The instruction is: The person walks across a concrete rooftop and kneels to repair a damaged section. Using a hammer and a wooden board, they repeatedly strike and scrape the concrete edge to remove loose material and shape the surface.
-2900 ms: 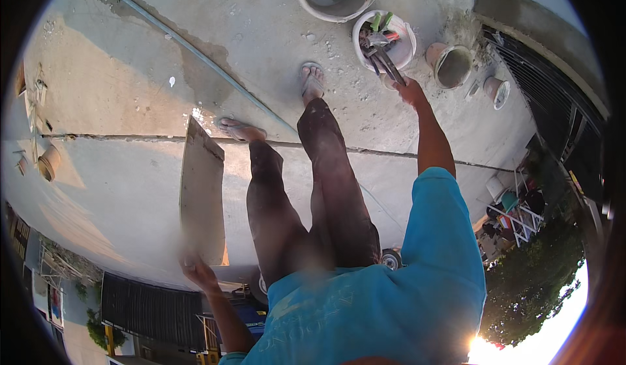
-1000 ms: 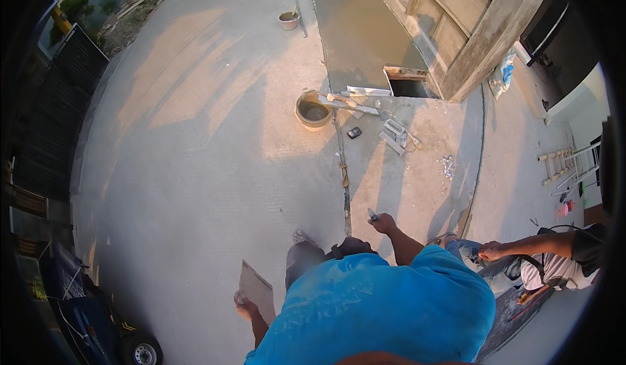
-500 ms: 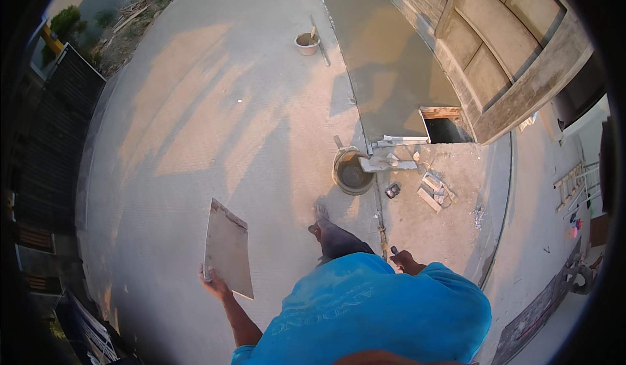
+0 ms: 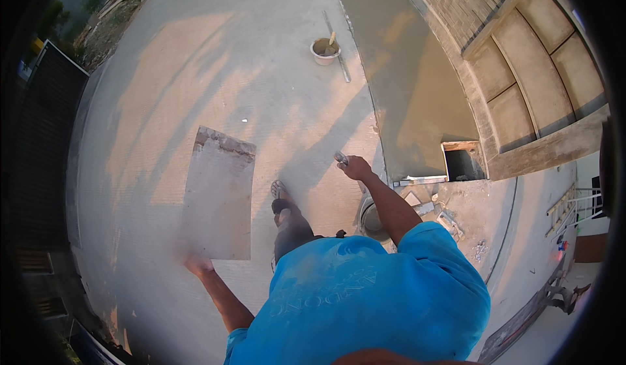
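Note:
My left hand [image 4: 197, 264], smeared by motion, grips the near left corner of a flat rectangular board [image 4: 220, 198]. The board is grey, with a rough brownish crust along its far edge. Stretched forward on the right, my right hand [image 4: 356, 168] is closed around a short grey thing [image 4: 341, 159] whose kind I cannot make out. Below that forearm stands a dark bucket [image 4: 373, 223], partly covered by my arm. Farther ahead, a pale basin [image 4: 325, 53] holds grey material and an upright light-coloured handle. A long thin bar [image 4: 343, 70] lies beside it.
Smooth wet cement [image 4: 417, 97] fills a strip at right, along a tiled wall [image 4: 450, 13]. At its near end opens a square wood-edged hole [image 4: 464, 163]. Loose broken pieces [image 4: 450, 223] lie nearby. A dark metal gate [image 4: 39, 143] stands at far left; a ladder [image 4: 561, 210] is at far right.
My right hand has swung forward from beside my body, over the bucket. The board has turned to show more of its face and reaches farther ahead. My foot has shifted left.

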Action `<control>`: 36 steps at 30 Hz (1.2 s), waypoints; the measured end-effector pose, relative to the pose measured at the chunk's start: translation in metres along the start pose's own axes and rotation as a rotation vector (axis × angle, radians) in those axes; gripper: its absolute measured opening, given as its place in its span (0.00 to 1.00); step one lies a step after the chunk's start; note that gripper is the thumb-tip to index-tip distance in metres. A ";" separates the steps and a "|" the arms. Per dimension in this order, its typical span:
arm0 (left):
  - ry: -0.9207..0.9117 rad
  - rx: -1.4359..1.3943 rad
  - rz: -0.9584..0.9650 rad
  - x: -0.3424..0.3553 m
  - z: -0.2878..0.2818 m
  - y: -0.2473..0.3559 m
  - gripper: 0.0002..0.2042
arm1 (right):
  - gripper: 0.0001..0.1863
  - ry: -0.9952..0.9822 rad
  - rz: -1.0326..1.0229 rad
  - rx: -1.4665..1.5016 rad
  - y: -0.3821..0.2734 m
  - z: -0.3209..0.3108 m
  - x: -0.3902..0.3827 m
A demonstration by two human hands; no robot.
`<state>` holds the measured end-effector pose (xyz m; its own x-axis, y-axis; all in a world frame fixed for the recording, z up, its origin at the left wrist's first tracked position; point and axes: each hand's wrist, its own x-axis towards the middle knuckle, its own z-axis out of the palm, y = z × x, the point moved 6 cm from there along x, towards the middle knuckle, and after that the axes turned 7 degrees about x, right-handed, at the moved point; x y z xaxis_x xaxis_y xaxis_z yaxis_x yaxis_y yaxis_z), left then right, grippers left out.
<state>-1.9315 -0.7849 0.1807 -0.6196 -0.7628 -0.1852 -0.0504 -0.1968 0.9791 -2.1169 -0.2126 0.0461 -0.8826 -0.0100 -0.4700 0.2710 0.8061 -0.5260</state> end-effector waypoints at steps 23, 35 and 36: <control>-0.375 0.151 0.144 0.479 0.760 0.085 0.28 | 0.16 -0.083 0.959 0.528 0.040 -0.080 0.404; -0.400 0.133 0.144 0.668 1.068 0.082 0.29 | 0.27 0.178 0.313 0.210 -0.168 -0.436 0.914; -0.453 0.131 0.141 0.688 1.101 0.077 0.29 | 0.27 0.203 0.331 0.227 -0.160 -0.433 0.929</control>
<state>-3.2245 -0.6463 0.2204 -0.9043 -0.4262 -0.0239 -0.0216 -0.0103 0.9997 -3.1466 -0.0950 0.0000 -0.7856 0.3608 -0.5025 0.6088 0.5958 -0.5239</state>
